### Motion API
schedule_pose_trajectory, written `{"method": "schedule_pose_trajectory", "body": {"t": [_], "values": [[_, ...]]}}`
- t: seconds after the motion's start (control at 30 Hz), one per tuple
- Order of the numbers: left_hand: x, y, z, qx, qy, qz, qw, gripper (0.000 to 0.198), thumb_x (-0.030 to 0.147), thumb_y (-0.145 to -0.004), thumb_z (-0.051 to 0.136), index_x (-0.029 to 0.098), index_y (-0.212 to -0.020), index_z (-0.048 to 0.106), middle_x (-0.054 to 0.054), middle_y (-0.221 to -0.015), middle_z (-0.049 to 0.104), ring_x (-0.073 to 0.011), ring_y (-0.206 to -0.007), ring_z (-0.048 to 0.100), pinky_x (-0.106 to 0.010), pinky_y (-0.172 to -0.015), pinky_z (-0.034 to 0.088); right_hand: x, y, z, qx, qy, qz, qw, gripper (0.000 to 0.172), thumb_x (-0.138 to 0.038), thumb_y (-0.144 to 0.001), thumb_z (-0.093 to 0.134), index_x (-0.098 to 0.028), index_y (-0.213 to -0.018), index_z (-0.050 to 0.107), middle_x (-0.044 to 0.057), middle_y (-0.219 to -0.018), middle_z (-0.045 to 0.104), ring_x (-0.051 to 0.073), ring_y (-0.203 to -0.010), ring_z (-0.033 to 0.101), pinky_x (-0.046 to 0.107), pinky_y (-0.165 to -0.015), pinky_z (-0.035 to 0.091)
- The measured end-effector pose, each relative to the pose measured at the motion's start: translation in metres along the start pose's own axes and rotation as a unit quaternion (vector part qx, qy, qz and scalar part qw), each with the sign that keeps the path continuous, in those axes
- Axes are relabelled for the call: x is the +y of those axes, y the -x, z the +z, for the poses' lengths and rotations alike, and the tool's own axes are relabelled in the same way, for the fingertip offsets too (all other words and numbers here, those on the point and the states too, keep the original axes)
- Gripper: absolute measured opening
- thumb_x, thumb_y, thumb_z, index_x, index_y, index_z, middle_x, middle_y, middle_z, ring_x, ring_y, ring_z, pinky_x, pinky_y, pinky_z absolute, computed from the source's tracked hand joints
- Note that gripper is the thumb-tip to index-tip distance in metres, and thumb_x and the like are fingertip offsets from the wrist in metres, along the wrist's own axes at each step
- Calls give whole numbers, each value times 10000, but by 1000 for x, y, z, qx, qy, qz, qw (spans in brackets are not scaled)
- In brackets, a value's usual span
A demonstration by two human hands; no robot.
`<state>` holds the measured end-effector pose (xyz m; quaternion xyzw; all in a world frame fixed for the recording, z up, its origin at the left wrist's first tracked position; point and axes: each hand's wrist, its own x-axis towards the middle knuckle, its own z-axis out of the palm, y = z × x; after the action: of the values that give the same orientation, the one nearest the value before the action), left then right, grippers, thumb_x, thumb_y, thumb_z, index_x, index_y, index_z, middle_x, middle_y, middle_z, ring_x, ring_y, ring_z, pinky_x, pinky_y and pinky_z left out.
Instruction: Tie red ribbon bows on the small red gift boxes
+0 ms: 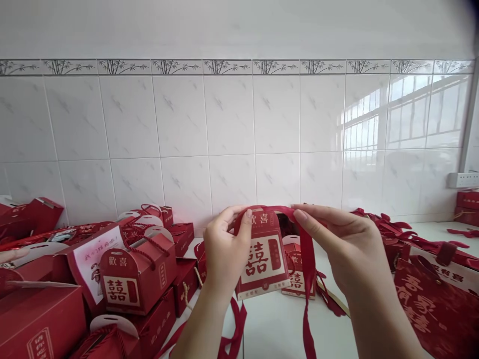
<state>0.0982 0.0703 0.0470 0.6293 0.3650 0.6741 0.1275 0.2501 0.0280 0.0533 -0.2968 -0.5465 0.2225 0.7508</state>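
A small red gift box [266, 262] with a cream label and double-happiness characters is held up in front of me, slightly tilted. My left hand [226, 247] closes on its top edge, thumb across the front and fingers behind. A dark red ribbon [308, 262] runs over the top of the box. Between thumb and forefinger, my right hand [348, 242] pinches this ribbon just right of the box, and a long tail hangs down. More ribbon [237, 324] dangles below my left hand. Behind the held box stands a similar small box [296, 279] on the white table [277, 329].
Many red gift boxes [145, 269] with rope handles crowd the left side. Another person's hand [11, 255] reaches in at the left edge. On the right lie a red printed bag [430, 304] and ribbon-tied items [396, 229]. A tiled wall [232, 114] closes off the back.
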Motion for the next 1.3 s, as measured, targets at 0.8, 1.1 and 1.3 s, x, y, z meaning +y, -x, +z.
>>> {"method": "schedule_pose_trajectory", "body": {"t": [0.8,1.1,1.3], "values": [[1,4,0,28,-16,154,988,121,232,-814,613,183,-905,674,-10,-867,707,-128,-817,656,-221,-725,541,4,4,12,-38,106,28,993,267,-377,-736,667,-213,-946,681,50,-804,712,163,-586,646,240,-426,516],[5,7,1,-39,10,234,971,163,119,-808,604,191,-938,670,14,-872,705,-88,-813,647,-172,-736,529,13,-3,5,-34,183,-19,982,292,-393,-742,662,-235,-987,660,23,-727,635,167,-661,591,266,-514,489],[9,4,-6,-118,42,234,964,185,110,-834,573,218,-960,656,15,-909,695,-80,-853,639,-163,-767,516,13,-9,-5,-99,135,-50,985,314,-378,-747,671,-256,-1036,654,69,-1022,639,233,-965,600,357,-755,538]]}}
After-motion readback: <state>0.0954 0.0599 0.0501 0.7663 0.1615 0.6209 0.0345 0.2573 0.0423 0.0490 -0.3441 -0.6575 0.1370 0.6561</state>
